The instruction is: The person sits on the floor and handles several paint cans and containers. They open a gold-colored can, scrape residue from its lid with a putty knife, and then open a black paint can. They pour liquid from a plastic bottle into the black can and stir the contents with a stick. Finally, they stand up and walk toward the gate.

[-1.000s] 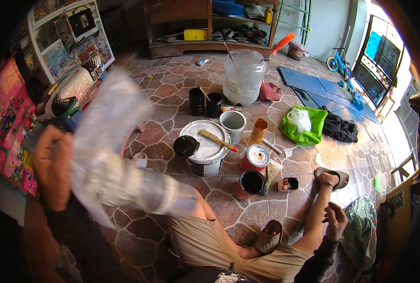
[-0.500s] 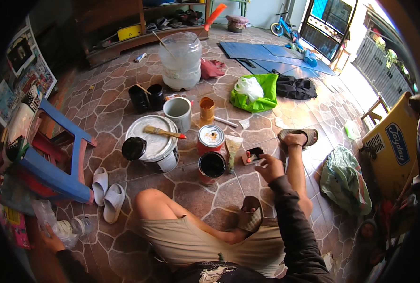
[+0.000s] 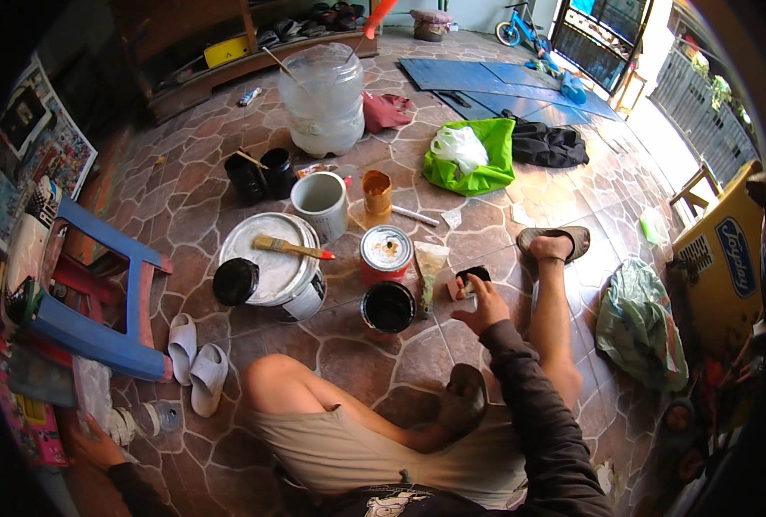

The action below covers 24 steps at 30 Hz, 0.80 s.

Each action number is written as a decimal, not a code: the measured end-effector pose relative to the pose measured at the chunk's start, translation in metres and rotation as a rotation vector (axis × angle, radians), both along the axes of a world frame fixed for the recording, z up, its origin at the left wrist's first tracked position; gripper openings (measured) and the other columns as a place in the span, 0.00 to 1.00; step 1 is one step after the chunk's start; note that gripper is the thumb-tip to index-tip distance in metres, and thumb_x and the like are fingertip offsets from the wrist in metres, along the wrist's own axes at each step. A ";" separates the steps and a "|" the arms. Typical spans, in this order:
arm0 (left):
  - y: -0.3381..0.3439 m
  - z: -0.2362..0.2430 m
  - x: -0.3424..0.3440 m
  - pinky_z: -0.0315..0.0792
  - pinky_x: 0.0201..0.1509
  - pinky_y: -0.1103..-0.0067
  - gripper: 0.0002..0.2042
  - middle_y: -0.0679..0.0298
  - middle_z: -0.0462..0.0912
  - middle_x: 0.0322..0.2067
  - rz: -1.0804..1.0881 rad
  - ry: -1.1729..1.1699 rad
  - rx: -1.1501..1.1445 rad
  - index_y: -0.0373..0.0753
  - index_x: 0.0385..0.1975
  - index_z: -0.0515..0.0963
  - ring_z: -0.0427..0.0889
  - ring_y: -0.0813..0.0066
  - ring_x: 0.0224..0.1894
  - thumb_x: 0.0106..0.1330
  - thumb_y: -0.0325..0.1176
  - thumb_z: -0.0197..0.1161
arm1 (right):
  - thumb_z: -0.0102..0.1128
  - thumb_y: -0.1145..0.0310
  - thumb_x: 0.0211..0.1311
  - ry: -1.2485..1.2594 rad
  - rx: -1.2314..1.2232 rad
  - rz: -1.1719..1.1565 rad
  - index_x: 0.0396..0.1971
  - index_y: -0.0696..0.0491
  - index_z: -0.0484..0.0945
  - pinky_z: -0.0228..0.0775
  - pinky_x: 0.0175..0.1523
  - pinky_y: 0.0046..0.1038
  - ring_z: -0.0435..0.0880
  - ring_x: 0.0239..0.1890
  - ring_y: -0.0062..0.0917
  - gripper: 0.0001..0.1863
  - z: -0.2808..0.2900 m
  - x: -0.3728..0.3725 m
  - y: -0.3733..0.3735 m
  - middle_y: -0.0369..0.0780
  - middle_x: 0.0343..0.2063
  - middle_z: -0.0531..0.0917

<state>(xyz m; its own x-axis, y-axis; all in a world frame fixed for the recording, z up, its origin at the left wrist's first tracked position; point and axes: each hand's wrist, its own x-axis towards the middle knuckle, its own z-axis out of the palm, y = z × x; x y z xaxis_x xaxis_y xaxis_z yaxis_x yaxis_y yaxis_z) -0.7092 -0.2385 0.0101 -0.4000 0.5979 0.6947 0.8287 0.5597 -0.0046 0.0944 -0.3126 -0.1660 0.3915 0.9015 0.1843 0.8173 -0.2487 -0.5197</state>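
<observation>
My right hand [image 3: 484,310] reaches over a small white box [image 3: 462,303] with a dark inside and an orange-red thing in it. Thumb and fingers are apart around the box's near corner; whether they touch it I cannot make out. At the lower left, my left hand [image 3: 97,444] is closed on the lower part of a clear plastic bag [image 3: 93,388]. Left of the box lies a wide brush [image 3: 428,276] with a pale handle. Beside it stand an open can of black paint [image 3: 388,308] and a lidded red can [image 3: 386,250].
A paintbrush [image 3: 292,248] and a black jar [image 3: 235,282] rest on a white-lidded bucket [image 3: 266,231]. Behind stand a grey pot [image 3: 321,205], an orange-stained container [image 3: 377,194] and a large clear jug [image 3: 321,103]. A blue stool [image 3: 111,237] is left, a green bag [image 3: 641,323] right.
My right hand has come closer to the small box, its fingers now over it. By my left hand, the plastic bag stands more upright. The whole view has shifted slightly.
</observation>
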 end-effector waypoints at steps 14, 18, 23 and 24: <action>-0.138 -0.209 0.227 0.56 0.65 0.55 0.23 0.41 0.63 0.61 -0.694 -0.539 -0.857 0.29 0.57 0.67 0.62 0.44 0.64 0.65 0.34 0.58 | 0.75 0.68 0.48 -0.329 -0.092 -0.166 0.44 0.56 0.81 0.75 0.32 0.26 0.84 0.23 0.23 0.21 0.279 0.072 -0.112 0.38 0.23 0.85; -0.134 -0.208 0.234 0.58 0.62 0.57 0.21 0.43 0.65 0.58 -0.787 -0.610 -0.896 0.30 0.55 0.68 0.63 0.46 0.61 0.65 0.33 0.58 | 0.72 0.66 0.53 -0.514 0.059 -0.183 0.45 0.55 0.81 0.73 0.33 0.28 0.80 0.24 0.22 0.20 0.396 0.048 -0.033 0.40 0.24 0.83; -0.144 -0.189 0.289 0.60 0.58 0.59 0.20 0.44 0.67 0.55 -0.998 -0.776 -0.947 0.30 0.53 0.69 0.65 0.48 0.57 0.63 0.31 0.59 | 0.70 0.67 0.54 -0.483 0.251 0.135 0.44 0.55 0.81 0.76 0.37 0.30 0.84 0.30 0.27 0.17 0.441 -0.046 0.099 0.42 0.28 0.85; -0.146 -0.182 0.306 0.60 0.57 0.60 0.19 0.45 0.67 0.55 -1.055 -0.817 -0.964 0.30 0.53 0.69 0.66 0.48 0.57 0.63 0.30 0.59 | 0.70 0.67 0.54 -0.472 0.215 0.204 0.44 0.54 0.81 0.76 0.37 0.30 0.85 0.29 0.28 0.17 0.441 -0.070 0.108 0.41 0.25 0.85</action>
